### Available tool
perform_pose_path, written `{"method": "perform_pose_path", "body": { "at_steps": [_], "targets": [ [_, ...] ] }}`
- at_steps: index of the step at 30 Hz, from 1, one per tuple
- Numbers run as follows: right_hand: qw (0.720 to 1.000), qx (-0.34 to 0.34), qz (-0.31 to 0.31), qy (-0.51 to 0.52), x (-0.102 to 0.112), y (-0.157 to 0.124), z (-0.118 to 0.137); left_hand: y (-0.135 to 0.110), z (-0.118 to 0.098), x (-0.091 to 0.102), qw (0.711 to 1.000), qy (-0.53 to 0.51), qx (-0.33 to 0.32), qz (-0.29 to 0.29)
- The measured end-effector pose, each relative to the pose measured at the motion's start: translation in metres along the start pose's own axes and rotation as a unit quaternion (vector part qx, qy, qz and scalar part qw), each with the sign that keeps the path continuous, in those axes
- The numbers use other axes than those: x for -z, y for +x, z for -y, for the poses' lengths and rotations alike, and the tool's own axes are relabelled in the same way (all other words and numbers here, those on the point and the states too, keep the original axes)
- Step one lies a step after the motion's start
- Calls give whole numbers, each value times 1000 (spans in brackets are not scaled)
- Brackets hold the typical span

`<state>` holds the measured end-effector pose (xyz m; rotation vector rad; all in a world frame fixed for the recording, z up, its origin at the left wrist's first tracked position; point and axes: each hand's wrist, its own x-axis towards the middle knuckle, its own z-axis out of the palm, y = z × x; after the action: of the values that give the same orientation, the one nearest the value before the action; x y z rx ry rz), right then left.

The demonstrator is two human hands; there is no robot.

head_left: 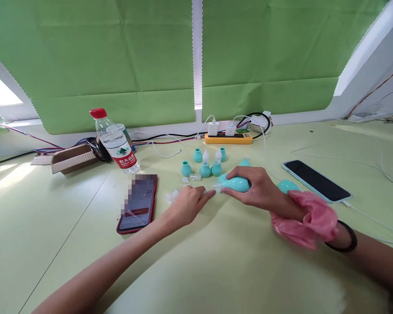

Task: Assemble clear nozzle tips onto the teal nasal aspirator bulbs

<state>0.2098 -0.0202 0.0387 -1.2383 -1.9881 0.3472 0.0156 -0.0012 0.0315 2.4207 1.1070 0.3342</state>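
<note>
My right hand [260, 191] is wrapped round a teal rubber bulb [235, 183] lying sideways just above the table, with its clear tip pointing left. My left hand [187, 205] pinches at that clear tip [217, 188] with thumb and fingers closed. A pink scrunchie [306, 219] and a black band sit on my right wrist. Behind my hands stand several more teal bulbs [205, 165], some with white nozzles. Small clear plastic pieces [172, 196] lie by my left hand.
A red-cased phone [138, 203] lies left of my left hand. A water bottle [115, 141] and a cardboard box [72, 158] stand at the back left. A yellow power strip [228, 138] with chargers sits at the back. A second phone [316, 180] charges at the right.
</note>
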Motion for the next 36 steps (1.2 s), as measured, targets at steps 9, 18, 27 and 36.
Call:
{"method": "perform_pose_path", "body": {
  "at_steps": [9, 18, 27, 36],
  "targets": [
    [947, -180, 8, 264, -25, -3, -5, 11, 31, -10, 963, 244, -24, -110],
    [888, -190, -28, 419, -43, -19, 8, 1, 0, -10, 932, -330, 1, -149],
    [868, -138, -68, 472, -37, -24, 17, -6, -11, -2, 884, -458, -23, -97],
    [886, -75, -118, 442, -36, -31, 27, -17, -28, 7, 921, -373, -20, -111]
  ]
}}
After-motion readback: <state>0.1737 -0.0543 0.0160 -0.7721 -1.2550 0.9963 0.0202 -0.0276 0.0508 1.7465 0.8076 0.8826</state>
